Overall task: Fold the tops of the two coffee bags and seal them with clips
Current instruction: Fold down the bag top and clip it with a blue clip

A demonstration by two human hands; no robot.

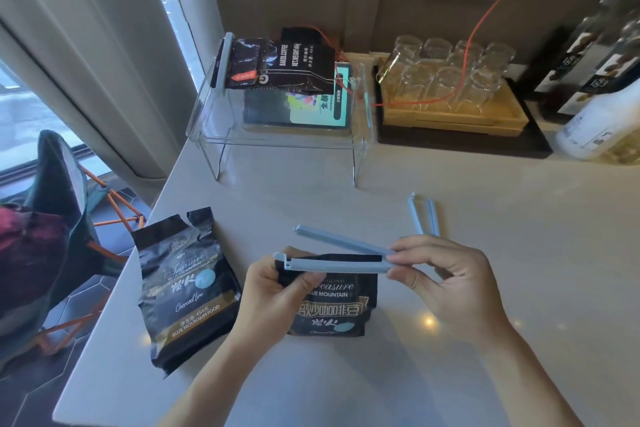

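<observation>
Now the left hand (277,282) pinched the folded top of the bag (334,302) at the middle of the counter (485,357), while the right hand (446,279) pinched the open blue clip (337,255) over the fold. Next the clip likely needed snapping shut. At nine o'clock the other bag (183,291) lay unfolded, and at one o'clock a spare clip (424,217) waited.

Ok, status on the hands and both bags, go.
Left hand grips folded bag; right hand pinches open clip over the fold. Second bag unfolded, unclipped. Spare clip on counter. Nothing in the way.
</observation>
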